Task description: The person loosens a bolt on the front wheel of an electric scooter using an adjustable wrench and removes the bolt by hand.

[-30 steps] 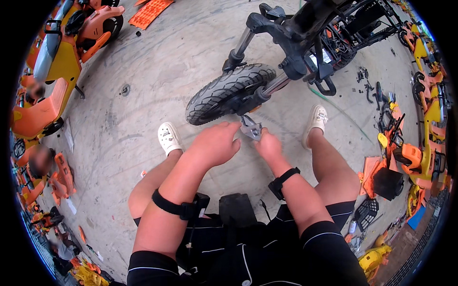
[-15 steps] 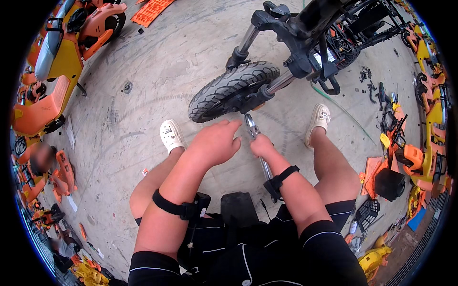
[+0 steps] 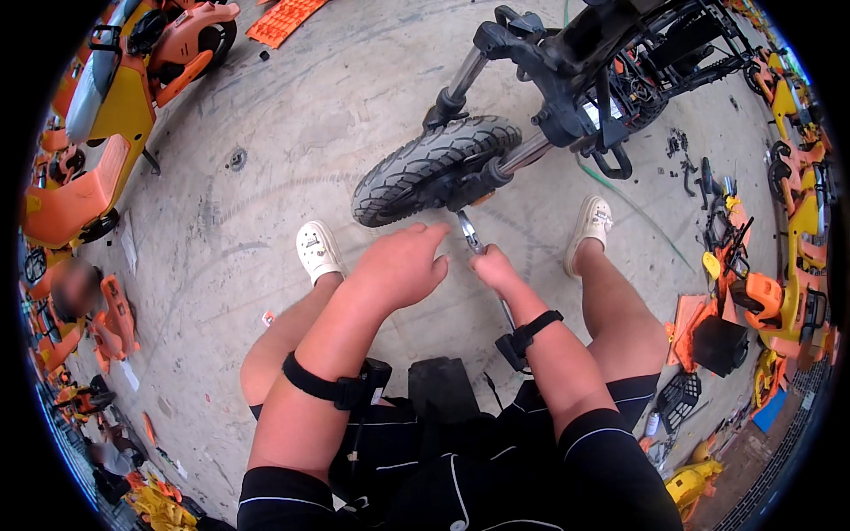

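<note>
A black front wheel (image 3: 434, 168) with a treaded tyre stands in front of me, held in the fork of a stripped scooter frame (image 3: 567, 71). My right hand (image 3: 492, 265) is closed round the shaft of a long chrome wrench (image 3: 469, 232). The wrench's far end meets the wheel's axle area; the exact contact is too small to make out. My left hand (image 3: 403, 265) hovers just below the tyre, its thumb apart and its fingers stretched toward the axle. Nothing shows in it, though its palm is hidden.
Orange and yellow scooters (image 3: 115, 133) line the left side, with more along the right. Loose parts and a black crate (image 3: 680, 398) lie on the floor at right. A green hose (image 3: 637, 208) crosses the concrete. My white clogs (image 3: 317, 250) flank the wheel.
My right hand has shifted slightly to the right, and the wrench has swung with it to a steeper slant. My left hand stays almost in place.
</note>
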A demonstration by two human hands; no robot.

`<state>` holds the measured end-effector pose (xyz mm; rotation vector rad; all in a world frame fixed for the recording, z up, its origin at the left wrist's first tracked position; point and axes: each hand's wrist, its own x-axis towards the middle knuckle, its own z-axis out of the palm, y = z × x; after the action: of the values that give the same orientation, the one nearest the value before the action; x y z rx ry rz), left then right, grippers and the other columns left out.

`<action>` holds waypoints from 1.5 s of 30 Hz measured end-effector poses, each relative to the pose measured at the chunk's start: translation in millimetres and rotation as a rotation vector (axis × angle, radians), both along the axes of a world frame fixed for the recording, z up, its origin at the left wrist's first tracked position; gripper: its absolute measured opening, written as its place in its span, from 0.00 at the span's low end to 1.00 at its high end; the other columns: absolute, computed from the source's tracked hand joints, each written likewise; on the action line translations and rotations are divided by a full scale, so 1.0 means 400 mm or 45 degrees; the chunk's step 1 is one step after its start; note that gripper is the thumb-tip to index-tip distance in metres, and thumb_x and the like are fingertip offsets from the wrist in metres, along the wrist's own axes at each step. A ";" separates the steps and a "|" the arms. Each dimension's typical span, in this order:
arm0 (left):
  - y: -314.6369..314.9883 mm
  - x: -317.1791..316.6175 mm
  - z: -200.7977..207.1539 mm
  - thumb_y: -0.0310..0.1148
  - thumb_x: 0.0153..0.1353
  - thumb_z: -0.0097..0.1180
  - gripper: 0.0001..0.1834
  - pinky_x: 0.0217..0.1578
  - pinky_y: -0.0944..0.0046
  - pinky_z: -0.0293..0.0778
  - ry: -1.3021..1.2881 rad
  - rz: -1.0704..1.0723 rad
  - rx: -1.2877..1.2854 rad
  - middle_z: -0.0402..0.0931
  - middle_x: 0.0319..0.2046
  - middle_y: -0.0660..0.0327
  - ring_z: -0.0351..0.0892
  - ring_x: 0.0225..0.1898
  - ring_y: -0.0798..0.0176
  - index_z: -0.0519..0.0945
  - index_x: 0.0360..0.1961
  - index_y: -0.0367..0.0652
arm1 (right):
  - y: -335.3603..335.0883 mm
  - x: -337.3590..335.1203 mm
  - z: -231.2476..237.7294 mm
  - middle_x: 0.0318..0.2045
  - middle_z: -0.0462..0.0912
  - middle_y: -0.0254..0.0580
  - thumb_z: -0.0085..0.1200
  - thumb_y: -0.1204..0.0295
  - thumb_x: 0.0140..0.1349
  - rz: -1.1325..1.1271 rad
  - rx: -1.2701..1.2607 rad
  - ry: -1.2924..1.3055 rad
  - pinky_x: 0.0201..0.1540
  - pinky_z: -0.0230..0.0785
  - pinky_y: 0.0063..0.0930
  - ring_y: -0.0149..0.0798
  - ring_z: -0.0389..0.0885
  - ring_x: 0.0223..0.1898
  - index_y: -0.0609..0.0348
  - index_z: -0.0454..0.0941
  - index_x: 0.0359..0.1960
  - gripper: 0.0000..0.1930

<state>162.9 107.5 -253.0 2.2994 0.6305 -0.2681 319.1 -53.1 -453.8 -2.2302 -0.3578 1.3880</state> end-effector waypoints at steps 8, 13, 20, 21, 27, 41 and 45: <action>-0.009 0.006 0.002 0.39 0.67 0.56 0.24 0.54 0.48 0.76 0.044 -0.019 -0.026 0.79 0.52 0.45 0.80 0.53 0.40 0.75 0.62 0.42 | -0.011 -0.023 0.004 0.44 0.83 0.72 0.50 0.66 0.64 0.208 -0.002 -0.470 0.53 0.73 0.54 0.67 0.82 0.49 0.73 0.74 0.48 0.19; -0.014 0.009 0.003 0.39 0.67 0.56 0.25 0.54 0.48 0.76 0.048 -0.030 -0.018 0.79 0.52 0.45 0.80 0.53 0.40 0.74 0.63 0.42 | -0.001 -0.010 0.000 0.44 0.83 0.72 0.49 0.66 0.64 0.217 -0.016 -0.400 0.54 0.73 0.54 0.67 0.83 0.48 0.73 0.74 0.49 0.20; -0.013 0.016 -0.005 0.39 0.67 0.56 0.25 0.54 0.49 0.76 0.025 -0.043 -0.009 0.79 0.52 0.45 0.80 0.53 0.40 0.74 0.63 0.42 | 0.027 0.003 -0.006 0.45 0.83 0.71 0.48 0.69 0.62 0.245 -0.076 -0.287 0.54 0.74 0.52 0.67 0.83 0.50 0.74 0.76 0.50 0.20; -0.013 0.016 -0.004 0.39 0.67 0.56 0.25 0.54 0.49 0.76 0.035 -0.043 -0.008 0.79 0.52 0.45 0.80 0.53 0.41 0.74 0.63 0.42 | 0.034 0.006 -0.002 0.45 0.83 0.71 0.48 0.69 0.62 0.262 -0.089 -0.283 0.54 0.74 0.52 0.67 0.83 0.51 0.74 0.76 0.50 0.20; -0.011 0.021 0.000 0.39 0.67 0.56 0.25 0.54 0.49 0.76 0.045 -0.049 -0.006 0.79 0.52 0.45 0.80 0.53 0.41 0.74 0.63 0.42 | 0.043 0.010 0.000 0.45 0.83 0.70 0.49 0.69 0.61 0.248 -0.141 -0.319 0.53 0.75 0.51 0.65 0.83 0.50 0.73 0.77 0.50 0.20; 0.008 0.001 -0.023 0.39 0.67 0.56 0.24 0.53 0.50 0.77 0.025 0.021 -0.020 0.80 0.51 0.46 0.81 0.52 0.43 0.75 0.62 0.41 | -0.043 0.064 -0.008 0.41 0.84 0.46 0.56 0.83 0.64 -0.602 0.290 1.126 0.35 0.79 0.32 0.34 0.83 0.34 0.67 0.76 0.42 0.07; 0.003 0.003 -0.021 0.39 0.67 0.57 0.24 0.53 0.50 0.77 0.025 0.027 -0.009 0.80 0.51 0.46 0.81 0.52 0.43 0.75 0.62 0.41 | -0.051 0.061 -0.019 0.41 0.84 0.44 0.62 0.83 0.62 -0.479 0.330 1.005 0.41 0.80 0.30 0.35 0.84 0.37 0.67 0.77 0.46 0.11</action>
<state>164.1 108.9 -261.5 2.2844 0.6627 -0.2831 343.6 -73.3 -461.5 -1.3091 0.1465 1.7375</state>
